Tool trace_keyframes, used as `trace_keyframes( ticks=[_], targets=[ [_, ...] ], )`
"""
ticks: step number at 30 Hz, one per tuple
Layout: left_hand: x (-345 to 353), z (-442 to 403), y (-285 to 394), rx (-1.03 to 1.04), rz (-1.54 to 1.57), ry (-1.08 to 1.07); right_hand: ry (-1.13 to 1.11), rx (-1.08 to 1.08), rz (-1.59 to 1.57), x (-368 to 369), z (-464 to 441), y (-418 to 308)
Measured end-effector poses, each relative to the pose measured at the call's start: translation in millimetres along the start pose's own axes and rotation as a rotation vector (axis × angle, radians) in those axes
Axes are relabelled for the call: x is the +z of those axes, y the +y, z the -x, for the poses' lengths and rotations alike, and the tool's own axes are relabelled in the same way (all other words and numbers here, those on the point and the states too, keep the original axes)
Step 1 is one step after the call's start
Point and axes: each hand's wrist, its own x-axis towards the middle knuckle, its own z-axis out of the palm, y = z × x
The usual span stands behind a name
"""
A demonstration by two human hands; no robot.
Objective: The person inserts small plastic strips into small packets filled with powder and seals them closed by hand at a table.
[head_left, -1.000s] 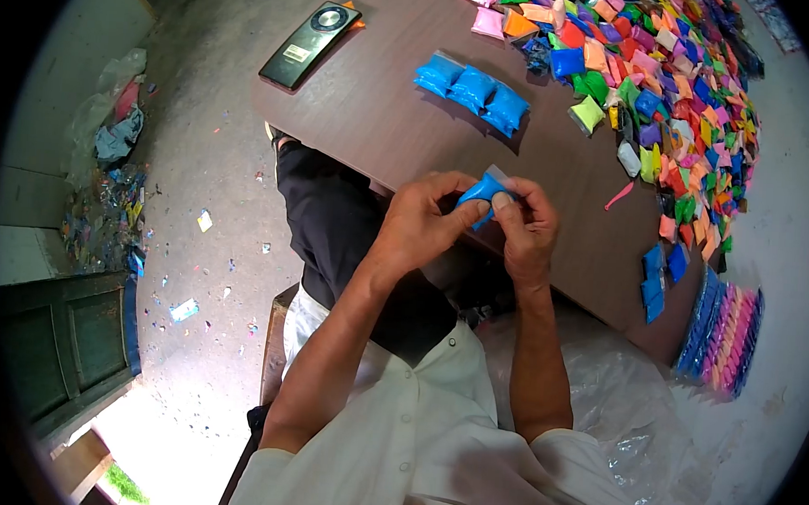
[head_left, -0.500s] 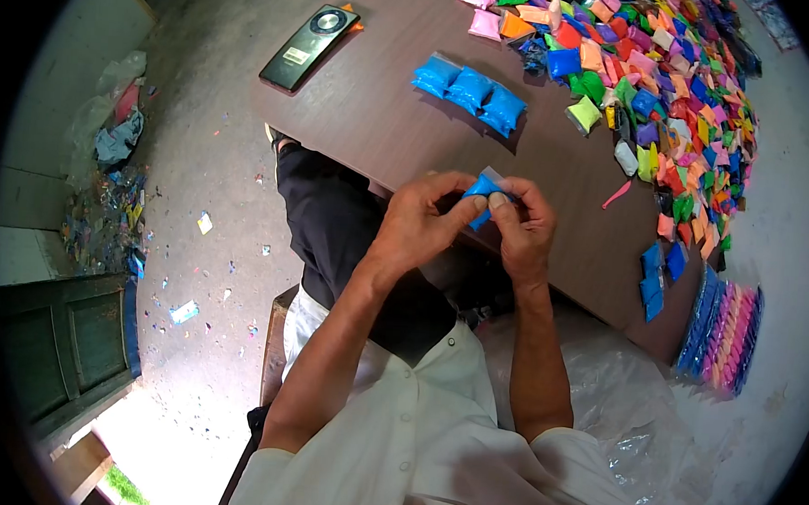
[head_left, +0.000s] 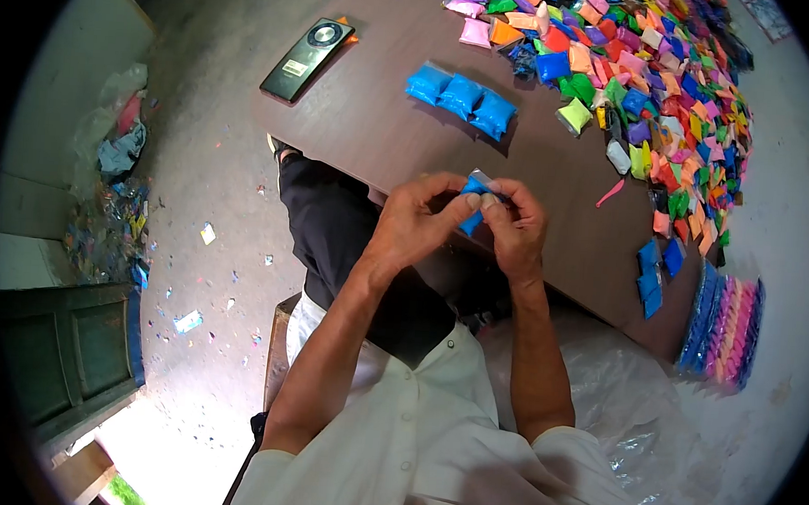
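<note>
Left hand (head_left: 413, 224) | right hand (head_left: 519, 236) | blue packet (head_left: 471, 223) between, pinched in fingertips

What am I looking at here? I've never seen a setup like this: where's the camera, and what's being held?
There's no machine here, just a person's bare hands. One camera, worn on the head, looks forward and down, so you see about what the wearer sees. The left hand and right hand pinch a small blue packet between them, near the edge of a brown table. On it lie three blue packets in a row, a dark phone and, at upper right, a big heap of colourful packets.
</note>
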Motion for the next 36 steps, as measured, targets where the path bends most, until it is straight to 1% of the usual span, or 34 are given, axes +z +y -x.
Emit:
trace_keyframes(
  ticks=[4, 5, 9, 10, 12, 13, 14, 15, 16, 18, 23, 26, 28, 29, 30, 32, 34, 36],
  targets=[
    [-0.9, -4.5, -17.6, 0.035, 0.005, 0.005, -0.011, -0.012, 0.037, 0.3, -0.2, -1.0],
    [-1.3, -4.6, -19.7, 0.042, -0.001, 0.003, -0.01, 0.002, 0.091, -0.4, 0.2, -0.8],
    [-1.1, -0.7, -20.1, -0.005, 0.065, 0.004, -0.034, 0.007, 0.201, 0.4, -0.2, -11.1],
    [-0.9, -1.6, -20.5, -0.018, 0.088, 0.012, -0.03, -0.013, 0.194, 2.0, -1.0, -12.8],
    [-0.2, -2.8, -14.6, 0.003, 0.059, 0.011, 0.006, -0.014, 0.031, 7.7, -1.2, -13.3],
    [0.9, -2.7, -9.3, -0.017, 0.11, 0.011, 0.005, -0.036, 0.017, 9.4, -0.5, -13.1],
    [1.7, -2.2, -4.2, -0.037, 0.161, 0.011, 0.006, 0.004, 0.009, 8.1, 0.9, -12.6],
    [1.6, -3.3, -8.0, -0.017, 0.147, 0.034, 0.008, 0.045, 0.001, 6.8, 1.6, -11.8],
    [0.6, -4.3, -15.5, -0.001, 0.133, 0.034, 0.007, 0.027, -0.01, 5.3, 1.5, -10.3],
    [-0.7, -6.0, -22.9, 0.055, 0.141, 0.023, -0.038, -0.001, 0.127, 5.5, -0.6, -13.2],
    [-0.4, -8.0, -34.1, 0.029, 0.146, 0.021, -0.001, 0.028, 0.064, 13.2, 1.9, -32.7],
    [2.6, -7.6, -22.4, 0.027, 0.153, 0.019, 0.02, 0.019, 0.069, 12.2, 3.2, -32.7],
    [6.3, -1.5, 0.6, -0.028, 0.067, 0.03, 0.042, -0.006, 0.084, 9.5, 1.9, -22.0],
    [5.7, -0.5, 3.2, -0.067, 0.054, -0.016, 0.079, -0.006, 0.023, 8.6, -0.5, -11.5],
    [5.4, 0.0, 1.6, -0.044, 0.042, -0.025, 0.114, -0.006, -0.039, 7.9, -2.2, -6.2],
    [4.3, -2.2, -3.4, -0.019, -0.031, -0.059, 0.134, -0.048, -0.065, 6.5, -3.3, -4.7],
    [-0.1, -2.7, -1.8, -0.024, -0.089, -0.078, 0.148, -0.043, 0.0, 6.6, -2.2, -2.4],
    [-2.9, -7.9, -18.3, -0.036, 0.043, -0.11, 0.149, -0.052, 0.045, 4.6, -1.5, 3.8]
  ],
)
